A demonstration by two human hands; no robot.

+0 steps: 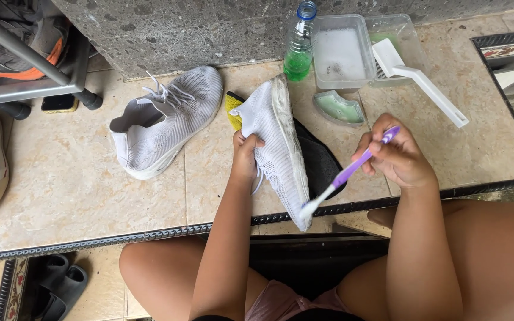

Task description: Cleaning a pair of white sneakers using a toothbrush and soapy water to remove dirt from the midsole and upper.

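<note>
on the tiled ledge, the second shoe (165,122) lies apart, not in hand. left hand (246,157) grips the white shoe (278,148) on edge; right hand (397,157), closed around a purple toothbrush (349,172), sets bristles at the toe sole. sole appears grey; scrubbing judged incomplete.

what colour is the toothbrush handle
Purple, with a white head; the toothbrush in the right hand shows best in the head view.
</note>
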